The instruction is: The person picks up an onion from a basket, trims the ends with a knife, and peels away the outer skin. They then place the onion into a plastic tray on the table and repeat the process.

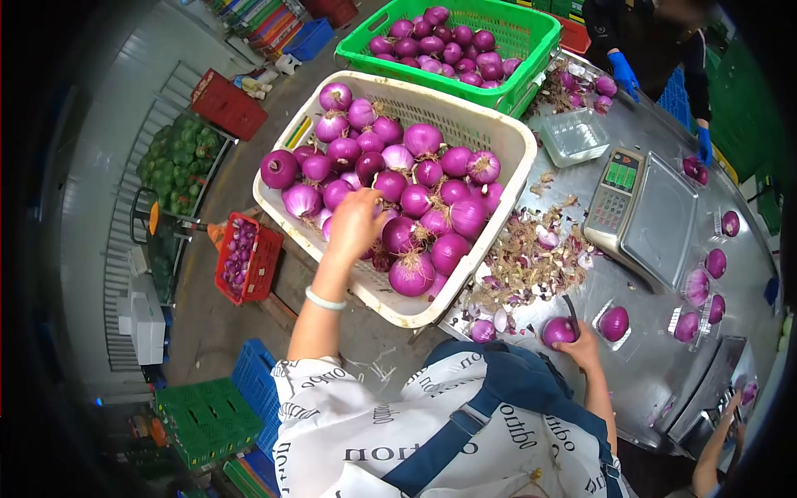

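Observation:
My left hand (355, 222) reaches into a white plastic crate (274, 196) heaped with red onions (422, 139). Its fingers are curled at an onion, partly hidden by the hand. Over the steel table, my right hand (583, 347) is closed around a red onion (558, 332). A thin dark strip (571, 309), perhaps a knife blade, sticks up beside that onion; its lower end is hidden. Loose onion skins (531, 261) lie between the crate and the right hand, with a small peeled onion (482, 331) near the table edge.
Behind the white crate stands a green crate (531, 46) of onions. A scale (635, 212), clear plastic boxes (573, 137) and onions in trays (613, 324) occupy the steel table. A person's blue-gloved hand (623, 73) shows across it. A red basket (264, 264) sits low at left.

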The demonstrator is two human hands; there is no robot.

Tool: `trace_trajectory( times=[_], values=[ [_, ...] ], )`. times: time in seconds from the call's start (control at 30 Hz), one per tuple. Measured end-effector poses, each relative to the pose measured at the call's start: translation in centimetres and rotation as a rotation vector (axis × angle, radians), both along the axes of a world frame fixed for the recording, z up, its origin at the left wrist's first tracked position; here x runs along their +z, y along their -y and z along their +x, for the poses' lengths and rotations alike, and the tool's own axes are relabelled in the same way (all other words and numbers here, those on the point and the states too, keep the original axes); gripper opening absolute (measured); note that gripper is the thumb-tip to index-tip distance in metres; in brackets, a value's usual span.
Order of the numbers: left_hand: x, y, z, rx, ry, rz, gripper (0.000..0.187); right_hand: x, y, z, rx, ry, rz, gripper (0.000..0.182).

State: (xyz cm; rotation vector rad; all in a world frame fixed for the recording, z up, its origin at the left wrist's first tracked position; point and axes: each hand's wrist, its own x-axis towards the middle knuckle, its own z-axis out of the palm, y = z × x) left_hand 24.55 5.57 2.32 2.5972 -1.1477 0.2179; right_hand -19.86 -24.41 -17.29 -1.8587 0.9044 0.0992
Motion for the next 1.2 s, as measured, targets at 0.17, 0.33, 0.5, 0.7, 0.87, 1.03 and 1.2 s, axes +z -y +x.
trace_trajectory(
  times=[0.17,0.33,0.5,0.7,0.87,1.03,1.2],
  values=[
    [-3.3,-5.1,8.7,0.127,0.126,0.354,0.052,-0.9,-0.6,-0.8,0.007,0.056,-0.088,0.072],
    [-5.3,-6.1,13.4,-0.072,0.034,0.631,0.058,-0.6,-0.5,-1.1,0.019,0.066,-0.185,0.066],
    [-5.0,-5.2,14.4,-0.042,-0.035,0.755,0.065,2.3,-1.0,-0.7,0.040,0.029,-0.217,0.062],
    [-2.5,-4.7,13.4,-0.007,-0.157,0.160,0.073,3.5,-1.0,-0.4,-0.052,0.173,-0.345,0.048],
    [3.6,0.4,2.5,0.029,-1.086,-0.764,0.074,7.6,-1.4,2.1,0.052,0.327,-0.505,0.037],
    [4.8,5.1,-9.8,0.008,-1.698,-0.841,0.073,15.6,-2.9,7.1,0.234,0.574,-0.887,0.052],
    [3.9,7.8,-15.8,-0.144,-1.847,-0.628,0.071,20.3,-3.2,8.8,0.320,0.607,-1.043,0.053]
  ],
)
